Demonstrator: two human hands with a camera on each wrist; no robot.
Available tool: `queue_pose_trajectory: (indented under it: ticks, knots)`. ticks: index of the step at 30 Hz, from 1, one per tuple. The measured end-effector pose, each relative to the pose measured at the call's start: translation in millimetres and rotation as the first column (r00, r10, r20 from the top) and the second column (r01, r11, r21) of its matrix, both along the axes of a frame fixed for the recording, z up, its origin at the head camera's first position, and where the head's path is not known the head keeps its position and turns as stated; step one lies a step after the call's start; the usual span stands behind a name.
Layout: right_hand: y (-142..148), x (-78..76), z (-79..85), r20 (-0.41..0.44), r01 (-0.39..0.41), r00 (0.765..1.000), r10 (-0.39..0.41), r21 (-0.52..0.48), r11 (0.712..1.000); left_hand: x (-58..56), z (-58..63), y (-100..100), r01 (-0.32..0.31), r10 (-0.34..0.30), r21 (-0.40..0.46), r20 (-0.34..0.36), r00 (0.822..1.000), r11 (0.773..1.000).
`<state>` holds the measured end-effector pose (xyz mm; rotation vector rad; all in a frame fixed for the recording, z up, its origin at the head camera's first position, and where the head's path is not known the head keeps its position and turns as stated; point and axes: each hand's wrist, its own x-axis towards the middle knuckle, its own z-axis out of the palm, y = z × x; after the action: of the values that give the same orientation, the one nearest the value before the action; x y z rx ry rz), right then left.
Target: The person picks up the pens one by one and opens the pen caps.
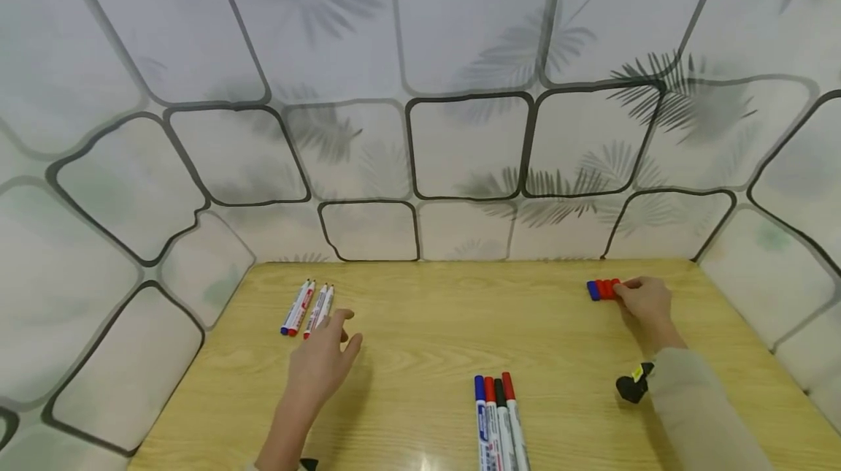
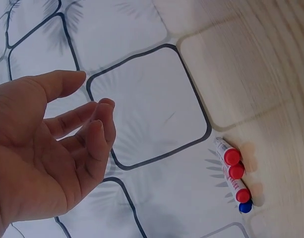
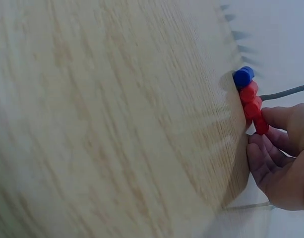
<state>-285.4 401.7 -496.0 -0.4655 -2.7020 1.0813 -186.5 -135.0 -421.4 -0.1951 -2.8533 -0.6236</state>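
Note:
My right hand [image 1: 647,304] is at the far right of the table. Thumb and fingers pinch the end red marker cap [image 3: 261,125], which touches a row made of a blue cap [image 3: 243,77] and two more red caps [image 3: 249,92]. My left hand [image 1: 320,363] hovers with loosely bent fingers and holds nothing, as the left wrist view shows. Just beyond it, several uncapped whiteboard markers lie side by side at the far left: a blue-ended marker [image 1: 293,308] and red-ended ones, among them a red-ended marker [image 1: 301,310]. The left hand partly covers the nearest one.
Several capped markers lie in a row at the front middle: a blue one [image 1: 482,420], two red ones and a black one [image 1: 503,420]. The wooden table [image 1: 407,339] meets patterned walls [image 1: 460,230] at the back and sides. A black wrist device [image 1: 632,385] sits by the right sleeve.

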Motion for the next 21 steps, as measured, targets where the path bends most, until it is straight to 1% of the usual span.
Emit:
queue_pose_trajectory:
  ticks: [6, 9, 11, 17, 21]
  knots:
    - [-1, -1.4, -2.2, 0.014, 0.024, 1.0, -0.024, 0.012, 1.0, -1.1, -3.9, 5, 0.008, -0.009, 0.034, 0.006, 1.0, 0.999]
    - [0, -3.8, -6.0, 0.013, 0.024, 1.0, -0.024, 0.007, 1.0, -2.2, -4.0, 3, 0.003, -0.003, 0.029, 0.002, 1.0, 1.0]
    - [2, -2.8, -5.8, 0.01, 0.025, 1.0, -0.025, 0.007, 1.0, -2.2, -4.7, 2, -0.002, 0.002, 0.031, -0.004, 1.0, 1.0]
    - [3, 6.8, -1.8, 0.015, 0.005, 1.0, -0.004, -0.048, 0.999, -1.4, -4.9, 0, 0.009, -0.008, 0.024, -0.043, 0.999, 1.0]
    - [1, 14.7, 0.7, -0.012, -0.019, 1.0, 0.019, -0.051, 0.999, -3.1, -4.6, -1, 0.014, -0.012, 0.023, -0.053, 0.999, 1.0]
